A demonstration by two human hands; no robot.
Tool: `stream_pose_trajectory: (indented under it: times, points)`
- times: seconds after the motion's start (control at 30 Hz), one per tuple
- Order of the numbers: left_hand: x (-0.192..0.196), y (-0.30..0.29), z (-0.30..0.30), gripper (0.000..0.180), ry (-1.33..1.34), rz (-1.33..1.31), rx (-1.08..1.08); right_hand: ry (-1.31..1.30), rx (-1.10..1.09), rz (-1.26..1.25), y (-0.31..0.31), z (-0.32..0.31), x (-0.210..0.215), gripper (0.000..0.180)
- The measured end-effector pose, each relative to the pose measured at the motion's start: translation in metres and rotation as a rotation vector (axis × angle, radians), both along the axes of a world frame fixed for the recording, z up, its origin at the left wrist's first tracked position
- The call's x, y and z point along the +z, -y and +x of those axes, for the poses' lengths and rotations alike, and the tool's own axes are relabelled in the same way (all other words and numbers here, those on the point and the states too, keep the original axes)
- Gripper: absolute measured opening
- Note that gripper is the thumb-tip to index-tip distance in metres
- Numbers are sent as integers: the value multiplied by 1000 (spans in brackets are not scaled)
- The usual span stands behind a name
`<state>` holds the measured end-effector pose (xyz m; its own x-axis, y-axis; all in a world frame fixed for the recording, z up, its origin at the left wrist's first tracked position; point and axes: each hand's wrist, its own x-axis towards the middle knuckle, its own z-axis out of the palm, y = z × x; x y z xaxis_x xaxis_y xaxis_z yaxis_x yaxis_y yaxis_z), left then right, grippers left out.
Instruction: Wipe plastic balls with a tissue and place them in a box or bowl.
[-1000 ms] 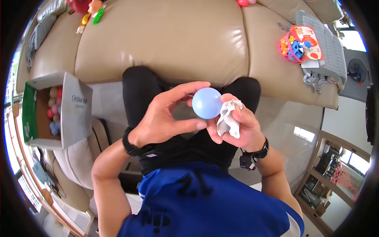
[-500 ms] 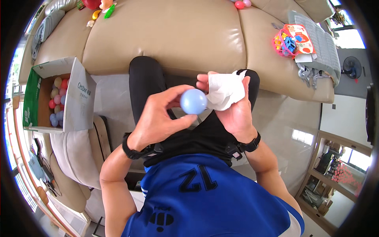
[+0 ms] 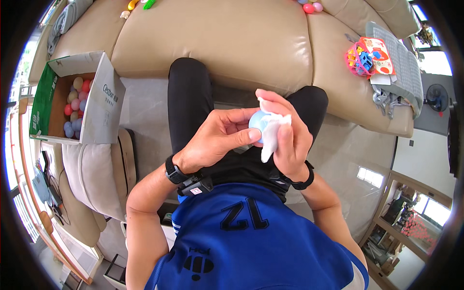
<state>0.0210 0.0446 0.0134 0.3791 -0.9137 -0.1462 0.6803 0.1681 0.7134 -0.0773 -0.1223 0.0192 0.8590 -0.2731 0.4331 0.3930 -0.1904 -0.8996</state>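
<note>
A light blue plastic ball (image 3: 257, 122) is held above my lap, its left side gripped by the fingers and thumb of my left hand (image 3: 220, 133). My right hand (image 3: 293, 137) presses a white tissue (image 3: 274, 135) against the ball's right side, fingers curled around it. The tissue covers part of the ball, and a loose end hangs below. Both hands meet at the ball, just in front of my knees.
To the left, a green and white cardboard box (image 3: 104, 101) of coloured balls (image 3: 75, 104) rests on a beige cushion (image 3: 92, 179). Ahead stands a tan leather sofa (image 3: 212, 29). On its right part are a pink basket (image 3: 357, 63) of small toys and a grey cloth (image 3: 401, 72).
The tissue, earlier spread on my open right palm beside the ball, is now wrapped against it. My right fingers have curled in, and my left hand has moved right with the ball.
</note>
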Motion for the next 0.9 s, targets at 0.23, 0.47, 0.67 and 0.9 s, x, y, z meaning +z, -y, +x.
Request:
stream_pose_trajectory:
  times: [0.23, 0.47, 0.67, 0.9]
  points:
    - [10, -1, -6, 38, 367, 124, 49, 245, 30, -635, 10, 14, 17, 36]
    - [-7, 13, -19, 39, -4, -21, 266, 241, -106, -423, 5, 6, -2, 33]
    - [-4, 23, -19, 33, 434, 48, 293, -270, -80, 648, -3, 3, 9, 37]
    - [-6, 27, -21, 43, 262, 95, 278, -229, -129, 483, -1, -3, -5, 34]
